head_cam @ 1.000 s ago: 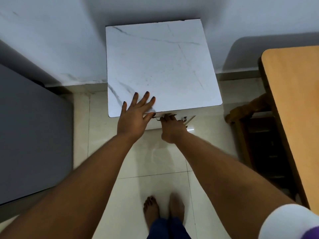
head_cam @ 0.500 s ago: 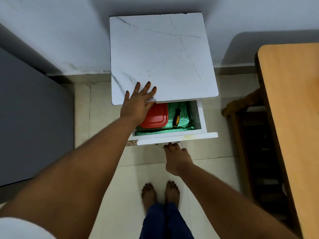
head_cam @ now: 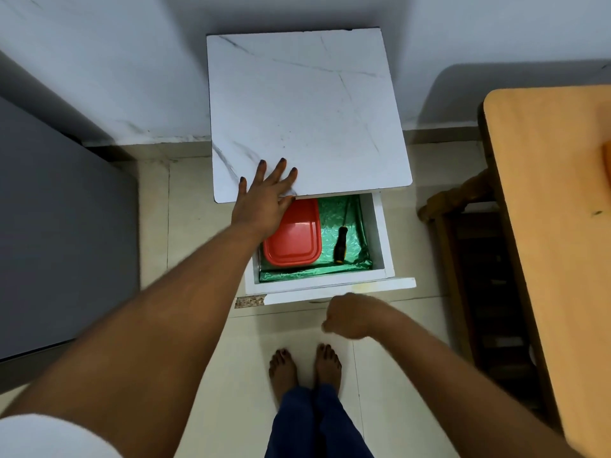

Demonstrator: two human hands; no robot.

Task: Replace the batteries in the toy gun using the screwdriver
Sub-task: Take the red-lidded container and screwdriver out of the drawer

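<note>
A white marble-patterned bedside cabinet [head_cam: 307, 110] stands against the wall with its drawer [head_cam: 380, 239] pulled out. Inside, on a green liner, lies a screwdriver [head_cam: 340, 247] with a black and yellow handle, beside a red lidded box [head_cam: 294, 239]. My left hand [head_cam: 264, 200] rests flat on the cabinet top's front edge, fingers spread. My right hand [head_cam: 350, 315] hangs just below the drawer front, fingers curled, holding nothing. No toy gun or batteries are in view.
A wooden table [head_cam: 555, 226] fills the right side, with a dark wooden chair [head_cam: 469, 259] tucked under it. A grey surface [head_cam: 59, 226] stands at the left. My bare feet [head_cam: 304, 365] are on the tiled floor in front of the drawer.
The drawer went from closed to pulled far out, showing the box and screwdriver. My right hand has let go of the drawer front and curled. The left hand stayed on the top.
</note>
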